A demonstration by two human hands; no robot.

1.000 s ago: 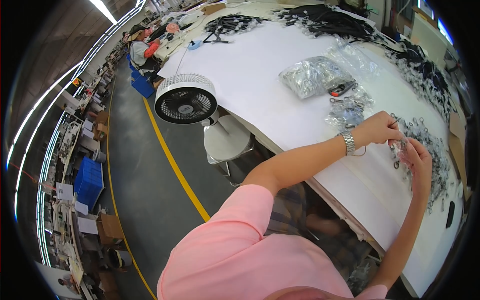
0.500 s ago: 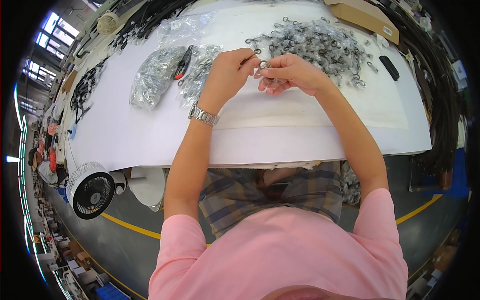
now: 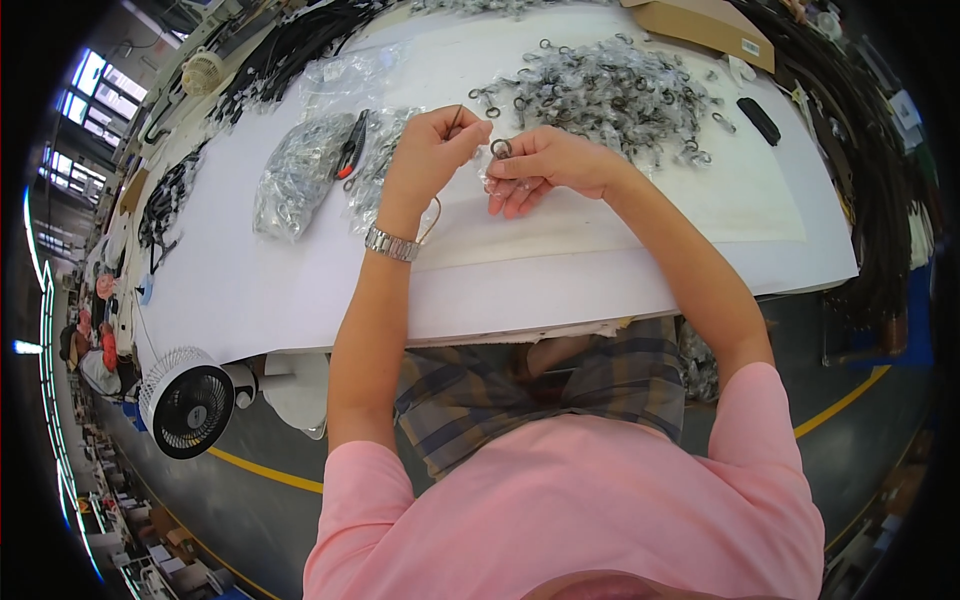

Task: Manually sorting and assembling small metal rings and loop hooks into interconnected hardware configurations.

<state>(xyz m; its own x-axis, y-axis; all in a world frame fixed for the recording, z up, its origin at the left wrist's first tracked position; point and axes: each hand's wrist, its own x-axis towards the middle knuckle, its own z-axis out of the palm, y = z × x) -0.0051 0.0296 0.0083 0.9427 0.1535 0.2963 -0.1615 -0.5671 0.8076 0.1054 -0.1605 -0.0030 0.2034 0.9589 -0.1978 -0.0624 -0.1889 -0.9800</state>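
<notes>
My right hand [image 3: 545, 165] pinches a small dark metal ring [image 3: 500, 148] between thumb and fingers, just above the white table [image 3: 250, 290]. My left hand [image 3: 432, 148], with a metal watch on its wrist, is closed on a thin dark cord [image 3: 455, 120] that rises from its fingertips. The two hands nearly touch. Behind them lies a large pile of small metal ring parts in clear wrapping [image 3: 610, 85].
Clear bags of parts [image 3: 295, 180] and a dark-and-red hand tool [image 3: 350, 150] lie left of the hands. A black oblong object [image 3: 758, 120] and a cardboard box [image 3: 705, 25] sit at the right back. Black straps [image 3: 880, 170] line the table edges. A white fan [image 3: 188, 402] stands below left.
The view swung from the side of the table to straight over it. My hands drew slightly apart, the ring now showing in my right hand.
</notes>
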